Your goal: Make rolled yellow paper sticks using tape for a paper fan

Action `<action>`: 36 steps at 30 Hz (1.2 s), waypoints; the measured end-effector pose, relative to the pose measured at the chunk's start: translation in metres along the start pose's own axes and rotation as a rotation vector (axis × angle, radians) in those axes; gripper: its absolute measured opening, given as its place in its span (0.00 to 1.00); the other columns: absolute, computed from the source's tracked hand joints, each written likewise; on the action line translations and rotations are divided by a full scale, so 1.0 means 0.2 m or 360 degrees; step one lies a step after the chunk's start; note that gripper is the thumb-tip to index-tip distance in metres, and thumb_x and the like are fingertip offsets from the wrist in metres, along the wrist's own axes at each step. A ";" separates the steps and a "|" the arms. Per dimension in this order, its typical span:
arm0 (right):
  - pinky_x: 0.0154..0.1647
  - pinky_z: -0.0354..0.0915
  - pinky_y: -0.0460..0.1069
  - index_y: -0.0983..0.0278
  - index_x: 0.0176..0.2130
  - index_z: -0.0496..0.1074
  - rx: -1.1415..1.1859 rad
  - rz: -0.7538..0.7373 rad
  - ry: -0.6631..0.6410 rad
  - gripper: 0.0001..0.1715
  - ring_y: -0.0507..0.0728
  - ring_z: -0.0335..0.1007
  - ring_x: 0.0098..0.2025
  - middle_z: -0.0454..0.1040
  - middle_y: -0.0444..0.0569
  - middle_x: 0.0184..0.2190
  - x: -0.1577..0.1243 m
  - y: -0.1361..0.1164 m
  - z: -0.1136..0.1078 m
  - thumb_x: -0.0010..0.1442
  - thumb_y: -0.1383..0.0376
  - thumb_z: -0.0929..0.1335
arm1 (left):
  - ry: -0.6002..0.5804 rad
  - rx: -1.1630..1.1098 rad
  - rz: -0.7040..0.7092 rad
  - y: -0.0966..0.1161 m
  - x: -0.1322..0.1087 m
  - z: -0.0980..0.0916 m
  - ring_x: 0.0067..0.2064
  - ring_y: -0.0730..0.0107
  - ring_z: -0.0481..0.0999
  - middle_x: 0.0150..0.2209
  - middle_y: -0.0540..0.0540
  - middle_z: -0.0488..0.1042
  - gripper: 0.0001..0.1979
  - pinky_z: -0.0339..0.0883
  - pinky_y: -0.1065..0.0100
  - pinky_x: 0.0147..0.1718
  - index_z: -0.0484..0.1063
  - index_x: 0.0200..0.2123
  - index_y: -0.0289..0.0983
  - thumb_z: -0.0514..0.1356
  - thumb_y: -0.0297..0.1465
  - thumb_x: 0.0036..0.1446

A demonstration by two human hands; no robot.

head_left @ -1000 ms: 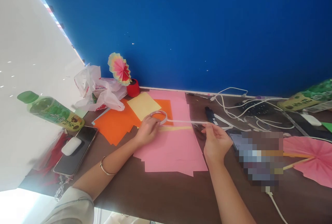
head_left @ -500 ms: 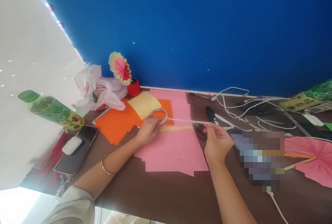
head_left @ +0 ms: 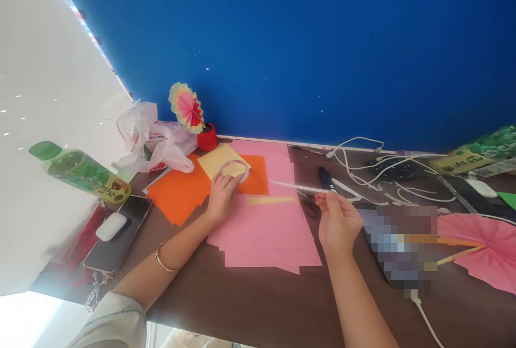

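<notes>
As your two hands work over the middle of the surface (head_left: 242, 302), your left hand (head_left: 222, 197) has its fingers bent closely over the near rim of a roll of white tape (head_left: 246, 175). The far side of that ring is uncovered, over the yellow paper sheet (head_left: 221, 155) and the orange paper sheet (head_left: 259, 168); whether it rests on them, you can't tell from here. Across to your right hand (head_left: 341, 224): thumb and forefinger pinched together on one end of a narrow white tape strip (head_left: 300, 187), the other fingers folded in behind. The strip runs out leftward, almost straight, and its free end hangs in the air, with a clear gap between it and the roll. Below lie the pink paper sheets (head_left: 268, 235), a thin yellow strip (head_left: 270, 200) across them, between your hands, touched by neither. There's a bangle (head_left: 163, 263) on your left forearm.
</notes>
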State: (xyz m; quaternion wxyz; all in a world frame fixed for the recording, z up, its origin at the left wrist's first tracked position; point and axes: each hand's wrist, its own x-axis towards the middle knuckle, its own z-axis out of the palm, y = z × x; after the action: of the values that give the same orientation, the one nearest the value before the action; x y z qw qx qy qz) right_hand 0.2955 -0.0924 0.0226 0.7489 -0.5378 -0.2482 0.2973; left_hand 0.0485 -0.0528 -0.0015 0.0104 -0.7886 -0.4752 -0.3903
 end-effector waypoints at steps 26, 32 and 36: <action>0.34 0.69 0.51 0.61 0.24 0.74 0.0446 0.0850 -0.0615 0.05 0.51 0.68 0.28 0.74 0.43 0.25 -0.18 -0.09 0.10 0.41 0.65 0.74 | -0.0382 -0.0995 -0.0222 0.23 0.01 -0.03 0.35 0.66 0.74 0.31 0.44 0.77 0.12 0.68 0.63 0.36 0.76 0.36 0.37 0.57 0.38 0.57; 0.46 0.68 0.56 0.62 0.30 0.77 0.0466 0.0803 -0.0777 0.11 0.56 0.72 0.34 0.76 0.49 0.31 -0.17 -0.10 0.07 0.46 0.59 0.70 | -0.0602 -0.1410 -0.0714 0.28 0.02 -0.06 0.37 0.66 0.76 0.34 0.46 0.78 0.11 0.70 0.66 0.36 0.77 0.33 0.38 0.61 0.39 0.52; 0.48 0.67 0.54 0.62 0.31 0.77 0.0144 0.0624 -0.1022 0.11 0.57 0.73 0.38 0.77 0.48 0.32 -0.22 -0.08 0.11 0.43 0.65 0.74 | -0.0690 -0.1671 -0.0768 0.29 0.02 -0.07 0.40 0.65 0.77 0.37 0.47 0.79 0.11 0.70 0.65 0.41 0.77 0.34 0.39 0.62 0.39 0.51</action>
State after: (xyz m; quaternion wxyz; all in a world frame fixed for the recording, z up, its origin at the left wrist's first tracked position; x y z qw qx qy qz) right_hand 0.2537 -0.1134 0.0425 0.5847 -0.4209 -0.3493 0.5991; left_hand 0.0846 -0.0876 0.0313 -0.5645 -0.6201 -0.3759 -0.3943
